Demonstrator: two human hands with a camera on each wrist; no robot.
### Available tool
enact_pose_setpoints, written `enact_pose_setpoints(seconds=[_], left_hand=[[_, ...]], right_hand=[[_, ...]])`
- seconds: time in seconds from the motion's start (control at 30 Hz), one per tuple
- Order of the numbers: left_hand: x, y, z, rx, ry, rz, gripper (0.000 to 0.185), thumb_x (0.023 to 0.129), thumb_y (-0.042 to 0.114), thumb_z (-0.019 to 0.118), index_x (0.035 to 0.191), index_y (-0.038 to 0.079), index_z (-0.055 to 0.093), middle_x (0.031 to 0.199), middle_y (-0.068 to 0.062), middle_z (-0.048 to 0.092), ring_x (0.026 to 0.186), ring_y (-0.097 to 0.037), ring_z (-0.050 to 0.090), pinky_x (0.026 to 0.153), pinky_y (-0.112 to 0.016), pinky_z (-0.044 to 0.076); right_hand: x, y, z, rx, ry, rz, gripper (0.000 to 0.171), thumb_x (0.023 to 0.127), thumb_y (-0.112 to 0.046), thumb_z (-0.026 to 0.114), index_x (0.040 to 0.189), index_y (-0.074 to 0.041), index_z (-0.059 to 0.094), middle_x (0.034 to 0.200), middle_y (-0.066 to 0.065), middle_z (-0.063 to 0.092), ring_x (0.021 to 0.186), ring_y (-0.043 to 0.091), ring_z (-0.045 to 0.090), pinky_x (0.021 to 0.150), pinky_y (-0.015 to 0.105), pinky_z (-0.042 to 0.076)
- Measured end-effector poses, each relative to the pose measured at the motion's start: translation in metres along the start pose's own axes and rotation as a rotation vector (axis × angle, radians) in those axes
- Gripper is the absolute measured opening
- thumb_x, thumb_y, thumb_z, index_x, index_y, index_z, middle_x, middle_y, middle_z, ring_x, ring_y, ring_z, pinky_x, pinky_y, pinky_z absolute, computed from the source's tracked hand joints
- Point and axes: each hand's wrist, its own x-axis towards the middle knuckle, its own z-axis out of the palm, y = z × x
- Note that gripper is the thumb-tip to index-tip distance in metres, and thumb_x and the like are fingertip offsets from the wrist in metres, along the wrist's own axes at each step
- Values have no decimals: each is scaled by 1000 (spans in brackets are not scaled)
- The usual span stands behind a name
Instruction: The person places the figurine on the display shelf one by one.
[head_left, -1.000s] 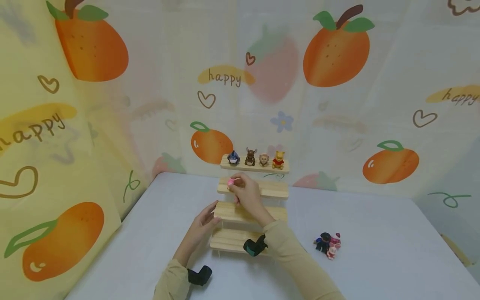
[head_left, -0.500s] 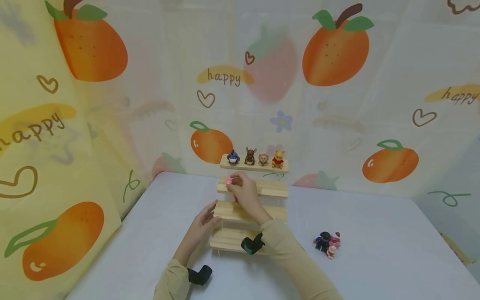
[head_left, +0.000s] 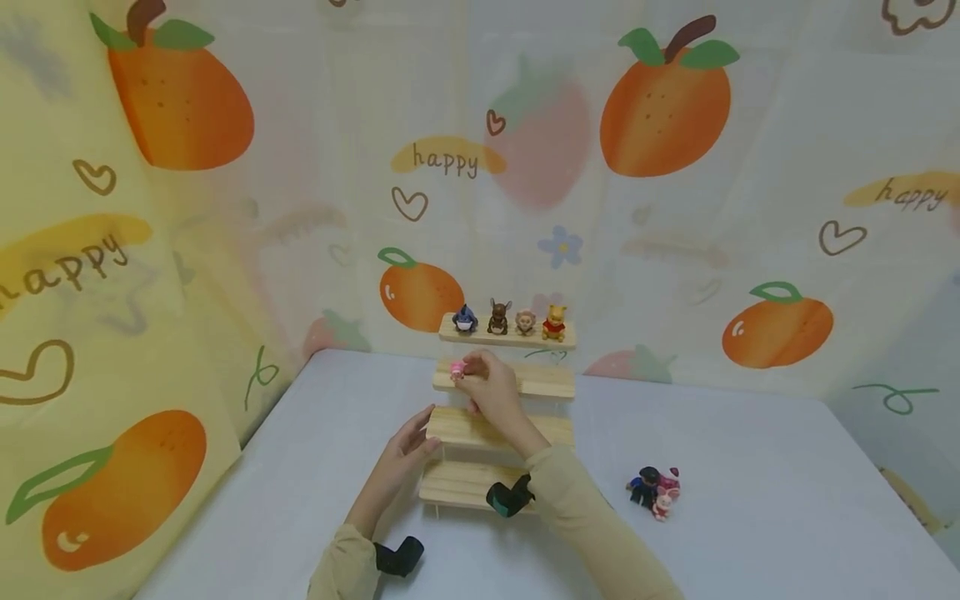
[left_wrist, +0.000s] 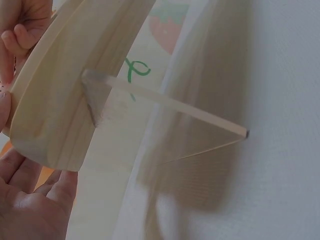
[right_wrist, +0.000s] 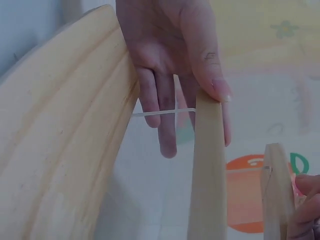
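Note:
My right hand (head_left: 491, 387) reaches over a stepped wooden display stand (head_left: 551, 429) and pinches a small pink figurine (head_left: 457, 370) between thumb and fingertips. The figurine is at the left end of the second tier from the top, partly covered by the fingers. My left hand (head_left: 401, 450) holds the left end of the tier below, thumb at its front edge and fingers at the back. In the right wrist view, the left thumb (right_wrist: 215, 90) lies on the board's edge while the other fingers extend behind it.
Several figurines line the top tier: a blue donkey (head_left: 465, 320), a brown kangaroo (head_left: 498, 317), a pale one (head_left: 525, 322) and a yellow bear (head_left: 554, 323). A small cluster of figurines (head_left: 654, 490) lies on the white table (head_left: 750, 500) at right. A fruit-print cloth (head_left: 675, 250) hangs behind.
The pink figurine has shifted slightly left on its tier and shows more beyond my right fingertips. My left hand stays at the stand's left end.

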Motion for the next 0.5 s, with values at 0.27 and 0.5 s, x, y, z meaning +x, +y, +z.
enact_pose_setpoints(seconds=[0.27,0.5], left_hand=[[-3,7,2,20,11,-14,58,89,16,57,139,4,30,140,-17,28,123,-34,33,98,-42,30],[2,-7,0,30,29,-6,60,87,22,60,138,8,32,140,-14,30,122,-32,34,98,-42,31]], right_hand=[[-28,-10,-23,40,-8,-80,26,81,5,61,107,7,55,104,23,59,36,16,42,33,17,35],[-42,-7,-42,47,3,-53,19,82,5,60,100,9,55,105,23,57,34,11,38,33,17,33]])
